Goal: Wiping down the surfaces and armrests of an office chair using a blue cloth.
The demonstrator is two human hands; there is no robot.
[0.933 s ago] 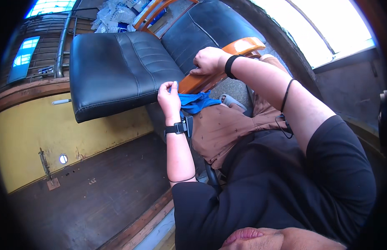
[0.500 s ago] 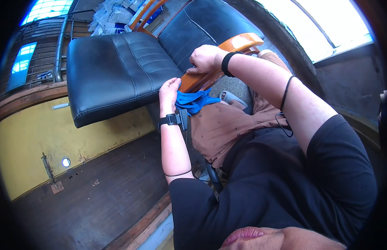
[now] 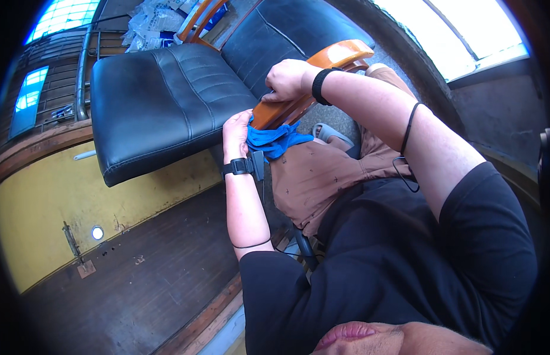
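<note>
A chair with a black padded seat [image 3: 156,112] and backrest [image 3: 287,35] is tipped before me, its glossy orange-brown wooden armrest [image 3: 340,54] running toward my lap. At the armrest's near end my left hand [image 3: 235,133] is closed, fingers bent against the wood and the edge of a blue cloth [image 3: 276,142]. That cloth is bunched beneath the armrest, partly draped on my brown trousers. My right hand [image 3: 288,80] is curled over the armrest farther up, its thumb along the side. The undersides of both grips are hidden.
Below the seat lie a yellow board [image 3: 44,207] and a dark wooden surface [image 3: 145,278] with a wooden edge. Metal racks [image 3: 79,71] and clear plastic bags [image 3: 148,26] are at the upper left. A bright window [image 3: 458,29] is at the upper right.
The view has shifted slightly. Both hands keep nearly the same places on the armrest, and the left fingers have turned a little, with the blue cloth slightly rearranged beside them.
</note>
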